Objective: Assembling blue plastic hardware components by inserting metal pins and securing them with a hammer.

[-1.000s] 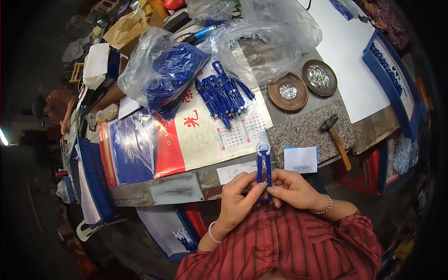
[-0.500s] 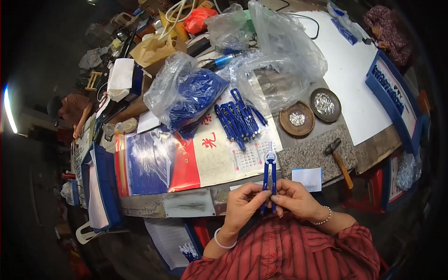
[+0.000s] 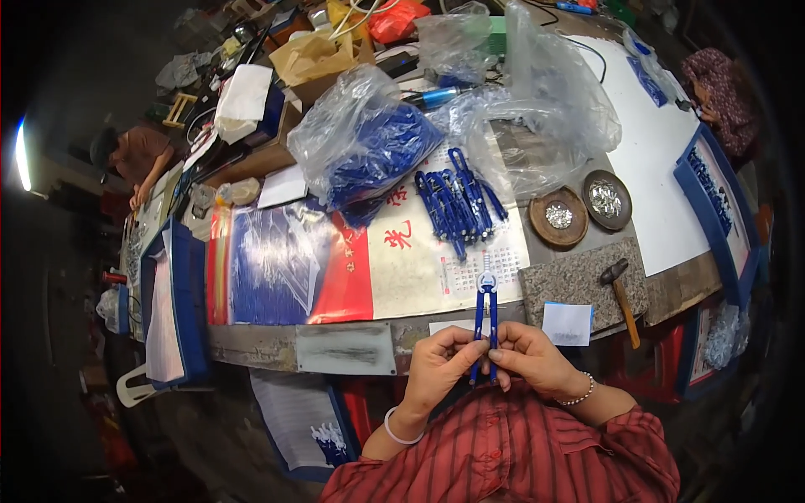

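Observation:
A narrow blue strap with a clear white plastic fitting [image 3: 486, 283] is stretched out in front of my chest, its two blue legs pointing down towards me. My left hand [image 3: 449, 360] pinches the left leg between thumb and fingers. The right leg is gripped the same way by my right hand [image 3: 532, 359], close beside it. Just beyond the fitting lies a pile of similar blue straps [image 3: 457, 205] on a printed calendar sheet [image 3: 386, 285]. Some fingertips are hidden behind the straps.
Right of the pile, two round brown dishes [image 3: 560, 239] [image 3: 609, 176] hold small silvery pieces. A hammer [image 3: 622, 303] rests on a stone slab [image 3: 545, 289]. Behind stands a clear bag of blue straps [image 3: 377, 151]. Blue trays [image 3: 180, 310] flank the table; two other people sit farther off.
The whole view has shifted, so the table things appear farther right and the near ones slightly higher. Both hands still hold the strap legs in nearly the same pose.

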